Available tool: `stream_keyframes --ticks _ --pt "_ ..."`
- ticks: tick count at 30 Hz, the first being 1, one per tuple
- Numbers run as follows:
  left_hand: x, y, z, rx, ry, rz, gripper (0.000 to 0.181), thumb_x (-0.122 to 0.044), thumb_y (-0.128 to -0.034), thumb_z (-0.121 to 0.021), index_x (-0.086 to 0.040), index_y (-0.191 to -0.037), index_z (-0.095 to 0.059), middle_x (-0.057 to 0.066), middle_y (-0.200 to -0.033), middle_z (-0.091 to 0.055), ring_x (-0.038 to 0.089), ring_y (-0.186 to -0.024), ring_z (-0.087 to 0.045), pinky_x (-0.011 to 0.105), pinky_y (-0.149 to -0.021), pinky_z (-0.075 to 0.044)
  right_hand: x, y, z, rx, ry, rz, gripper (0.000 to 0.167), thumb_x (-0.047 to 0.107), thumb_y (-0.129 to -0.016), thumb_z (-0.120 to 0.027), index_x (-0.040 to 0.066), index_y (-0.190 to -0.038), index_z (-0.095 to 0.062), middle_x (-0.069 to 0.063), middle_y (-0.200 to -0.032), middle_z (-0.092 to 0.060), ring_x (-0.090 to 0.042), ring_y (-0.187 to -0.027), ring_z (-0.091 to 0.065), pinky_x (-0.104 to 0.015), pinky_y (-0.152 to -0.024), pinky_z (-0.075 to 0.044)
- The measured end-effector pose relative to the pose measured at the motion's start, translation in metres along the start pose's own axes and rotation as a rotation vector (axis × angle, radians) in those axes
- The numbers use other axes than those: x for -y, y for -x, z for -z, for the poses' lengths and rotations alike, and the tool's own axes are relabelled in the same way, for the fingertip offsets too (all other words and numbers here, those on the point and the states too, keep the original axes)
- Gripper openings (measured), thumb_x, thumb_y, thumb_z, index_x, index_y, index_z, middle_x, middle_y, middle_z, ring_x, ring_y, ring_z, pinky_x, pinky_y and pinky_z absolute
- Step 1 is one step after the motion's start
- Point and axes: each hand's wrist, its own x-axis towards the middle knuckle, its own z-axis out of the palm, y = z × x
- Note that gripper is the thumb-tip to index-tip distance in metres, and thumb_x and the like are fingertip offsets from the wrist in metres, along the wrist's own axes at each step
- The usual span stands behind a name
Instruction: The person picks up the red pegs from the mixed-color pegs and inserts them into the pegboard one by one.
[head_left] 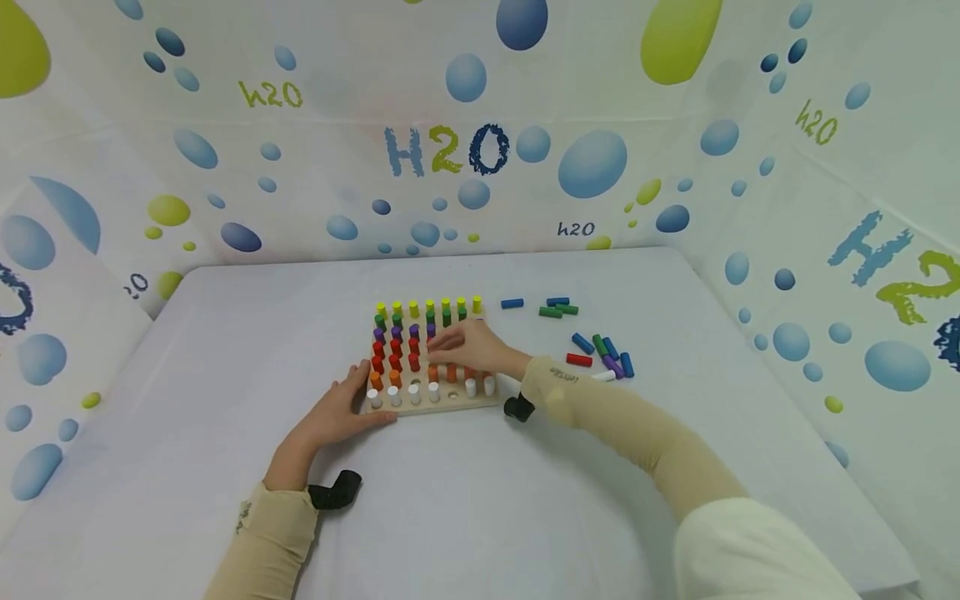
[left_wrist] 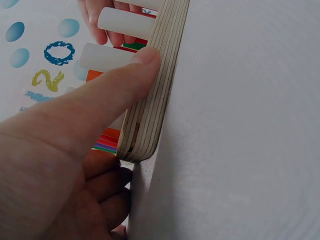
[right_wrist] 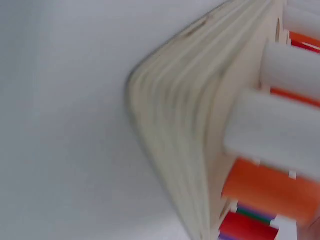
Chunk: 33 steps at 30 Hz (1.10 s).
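A light plywood pegboard [head_left: 468,401] lies on the white table, carrying rows of upright yellow, green, purple, red, orange and white pegs. My left hand [head_left: 339,410] holds its near left corner. The left thumb [left_wrist: 145,57] presses the front edge, while the other fingers curl beside the left side. Over the middle of the board, my right hand [head_left: 474,346] reaches in from the right with fingertips drawn together among the red pegs [head_left: 413,362]. Whatever lies between those fingertips is hidden. White pegs [right_wrist: 275,132] stand along the front row, with open holes among them.
Loose pegs lie right of the board: a blue peg [head_left: 512,303], green pegs [head_left: 551,312], a red peg [head_left: 579,360], a purple peg [head_left: 612,366] and a white peg [head_left: 603,376] among others. A patterned cloth [head_left: 322,183] hangs behind the table.
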Motion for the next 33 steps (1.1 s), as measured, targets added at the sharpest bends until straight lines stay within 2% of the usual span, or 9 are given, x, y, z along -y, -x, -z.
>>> stream_keyframes --ticks 5,14,19,26,33 --pt "0.001 0.000 0.000 -0.003 0.004 0.003 0.107 -0.055 -0.0742 -0.067 0.000 -0.145 -0.009 0.026 -0.148 -0.007 0.045 -0.134 -0.004 0.060 -0.106 -0.006 -0.006 0.007 0.013 0.003 -0.017 0.017 0.029 0.021 -0.083 -0.068 0.005 -0.108 -0.067 -0.002 -0.100 -0.069 -0.010 -0.088 -0.064 -0.022 -0.079 -0.052" --pt "0.002 -0.002 0.002 -0.008 0.005 -0.016 0.107 -0.053 -0.0745 -0.068 0.002 -0.145 -0.009 0.027 -0.148 -0.008 0.043 -0.135 -0.004 0.058 -0.107 -0.005 -0.017 0.023 0.036 -0.083 -0.038 -0.032 0.027 0.021 -0.084 -0.067 0.007 -0.107 -0.068 -0.003 -0.104 -0.067 -0.012 -0.093 -0.063 -0.025 -0.082 -0.051" --pt "0.004 -0.003 0.003 -0.002 -0.002 -0.020 0.107 -0.053 -0.0746 -0.067 0.001 -0.145 -0.008 0.026 -0.148 -0.008 0.043 -0.135 -0.005 0.058 -0.107 -0.006 -0.026 0.036 0.049 -0.132 -0.054 -0.038 0.028 0.020 -0.084 -0.067 0.005 -0.108 -0.067 -0.006 -0.105 -0.067 -0.015 -0.092 -0.064 -0.028 -0.082 -0.052" --pt "0.003 -0.004 0.003 0.004 -0.003 -0.006 0.107 -0.054 -0.0746 -0.067 0.000 -0.146 -0.008 0.027 -0.148 -0.007 0.045 -0.134 -0.004 0.059 -0.106 -0.006 -0.036 0.055 0.067 -0.177 -0.049 -0.070 0.030 0.021 -0.085 -0.066 0.002 -0.110 -0.065 -0.008 -0.105 -0.067 -0.017 -0.094 -0.064 -0.031 -0.084 -0.051" --pt "0.003 -0.004 0.003 -0.004 -0.007 -0.016 0.107 -0.054 -0.0748 -0.067 0.001 -0.145 -0.009 0.027 -0.148 -0.008 0.043 -0.135 -0.005 0.057 -0.107 -0.005 -0.047 0.070 0.081 -0.201 -0.031 -0.066 0.030 0.022 -0.084 -0.067 0.002 -0.107 -0.066 -0.011 -0.104 -0.067 -0.020 -0.095 -0.064 -0.034 -0.085 -0.051"
